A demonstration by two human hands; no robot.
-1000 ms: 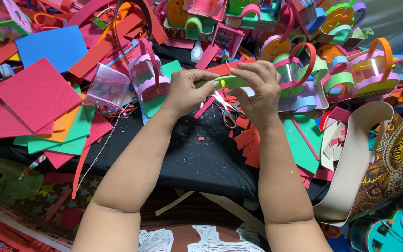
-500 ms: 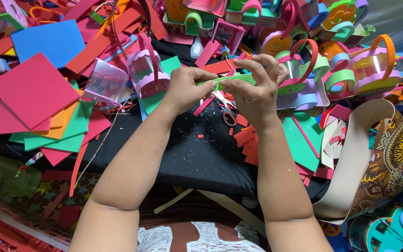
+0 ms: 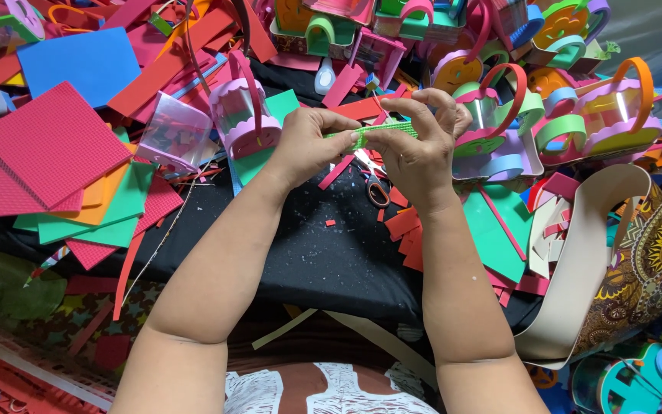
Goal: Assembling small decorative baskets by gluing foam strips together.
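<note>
Green foam strip (image 3: 377, 132) between both hands

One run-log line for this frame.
left hand: pinches green strip | right hand: pinches same strip | scissors: below, on black cloth

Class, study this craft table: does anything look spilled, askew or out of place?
Small red scraps lie scattered over the black cloth, and scissors sit half-buried among red offcuts beneath both hands, left hand and right hand, pinching a green strip.
</note>
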